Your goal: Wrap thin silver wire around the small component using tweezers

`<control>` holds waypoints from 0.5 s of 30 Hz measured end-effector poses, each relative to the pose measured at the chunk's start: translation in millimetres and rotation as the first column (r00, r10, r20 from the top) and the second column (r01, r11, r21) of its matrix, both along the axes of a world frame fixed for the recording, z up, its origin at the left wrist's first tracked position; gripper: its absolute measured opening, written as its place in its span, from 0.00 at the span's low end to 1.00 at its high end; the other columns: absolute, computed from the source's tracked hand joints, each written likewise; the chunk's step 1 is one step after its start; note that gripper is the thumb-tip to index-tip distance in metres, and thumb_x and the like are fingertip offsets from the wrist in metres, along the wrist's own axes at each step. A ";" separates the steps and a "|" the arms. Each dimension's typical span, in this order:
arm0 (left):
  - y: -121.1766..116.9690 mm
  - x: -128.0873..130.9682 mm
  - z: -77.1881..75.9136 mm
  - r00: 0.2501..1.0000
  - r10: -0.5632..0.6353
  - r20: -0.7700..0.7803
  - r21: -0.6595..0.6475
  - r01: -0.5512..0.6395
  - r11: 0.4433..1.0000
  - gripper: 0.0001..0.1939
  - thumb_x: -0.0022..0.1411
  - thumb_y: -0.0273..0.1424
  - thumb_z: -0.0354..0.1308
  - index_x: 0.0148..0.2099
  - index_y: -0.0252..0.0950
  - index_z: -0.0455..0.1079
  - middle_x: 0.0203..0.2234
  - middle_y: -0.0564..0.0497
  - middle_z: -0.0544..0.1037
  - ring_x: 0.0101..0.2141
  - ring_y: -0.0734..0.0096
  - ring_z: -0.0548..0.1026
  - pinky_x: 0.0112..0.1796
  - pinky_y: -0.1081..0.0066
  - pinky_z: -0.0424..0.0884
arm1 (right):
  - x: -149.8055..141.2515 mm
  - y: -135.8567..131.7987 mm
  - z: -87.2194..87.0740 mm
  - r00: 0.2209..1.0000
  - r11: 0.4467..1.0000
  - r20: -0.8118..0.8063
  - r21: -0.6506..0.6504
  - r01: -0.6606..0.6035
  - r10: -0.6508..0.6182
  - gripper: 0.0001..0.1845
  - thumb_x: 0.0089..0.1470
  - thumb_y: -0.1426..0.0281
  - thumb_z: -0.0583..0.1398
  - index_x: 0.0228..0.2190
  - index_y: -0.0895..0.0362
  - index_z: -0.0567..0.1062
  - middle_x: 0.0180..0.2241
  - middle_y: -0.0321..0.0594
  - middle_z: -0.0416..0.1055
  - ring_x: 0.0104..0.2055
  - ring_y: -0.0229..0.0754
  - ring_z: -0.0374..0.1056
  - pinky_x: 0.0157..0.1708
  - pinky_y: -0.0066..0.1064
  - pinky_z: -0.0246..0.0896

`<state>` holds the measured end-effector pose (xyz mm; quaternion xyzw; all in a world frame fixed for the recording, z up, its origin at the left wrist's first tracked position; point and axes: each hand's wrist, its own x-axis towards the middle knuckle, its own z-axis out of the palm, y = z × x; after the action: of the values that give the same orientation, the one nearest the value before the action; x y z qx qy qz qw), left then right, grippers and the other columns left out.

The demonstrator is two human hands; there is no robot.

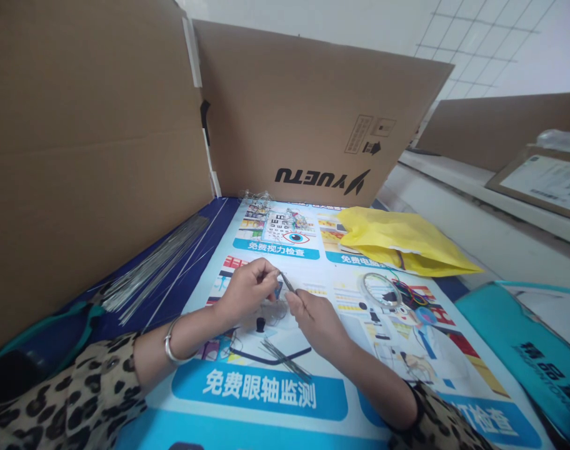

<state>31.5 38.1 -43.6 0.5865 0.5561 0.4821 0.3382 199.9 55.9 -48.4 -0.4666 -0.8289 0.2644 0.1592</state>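
Over the printed sheet (247, 431), my left hand (248, 289) is closed in a pinch, thumb against forefinger. What it pinches is too small to make out. My right hand (319, 320) is wrapped round a slim dark tool (287, 282) that looks like tweezers. Its tip points up and left, reaching my left fingertips. Below the hands lies a small bundle of short thin wires (287, 360). Fine, nearly clear loops of wire or thread (275, 312) show under my left hand.
Long straight wires (158, 265) lie at left beside a cardboard panel (92, 137); another panel (313, 112) stands behind. Tangled wire (257, 199) sits at the back. At right are a wire coil (365, 292), coloured cords (414, 299), a yellow bag (402, 237) and a teal package (510, 337).
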 end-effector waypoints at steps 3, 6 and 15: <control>-0.1 0.6 0.4 1.000 0.008 0.008 -0.009 -0.008 1.000 0.06 0.56 0.29 0.50 0.28 0.34 0.62 0.19 0.56 0.70 0.19 0.79 0.71 0.24 0.79 0.65 | -0.9 -0.7 2.0 1.000 1.000 0.008 -0.014 0.009 -0.009 0.26 0.59 0.53 0.40 0.22 0.55 0.63 0.22 0.37 0.67 0.26 0.37 0.61 0.25 0.27 0.45; -0.5 1.5 0.7 1.000 0.006 0.024 -0.016 -0.006 1.000 0.06 0.56 0.29 0.50 0.28 0.34 0.62 0.18 0.57 0.70 0.19 0.80 0.70 0.23 0.79 0.65 | -1.8 -1.4 3.2 1.000 1.000 0.022 -0.018 0.018 -0.018 0.25 0.59 0.53 0.40 0.23 0.55 0.63 0.23 0.37 0.67 0.27 0.37 0.62 0.25 0.27 0.45; -2.6 6.1 -0.4 0.997 0.014 0.072 -0.030 -0.011 0.999 0.08 0.57 0.32 0.50 0.28 0.35 0.61 0.18 0.58 0.69 0.18 0.80 0.69 0.22 0.79 0.65 | -2.2 -0.3 -2.0 0.997 0.999 0.077 0.027 0.029 -0.031 0.26 0.60 0.54 0.39 0.25 0.56 0.66 0.24 0.38 0.69 0.26 0.38 0.61 0.25 0.27 0.45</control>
<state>37.6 35.5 -44.0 0.5602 0.5542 0.4968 0.3636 197.7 55.5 -50.4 -0.4867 -0.8307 0.2328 0.1371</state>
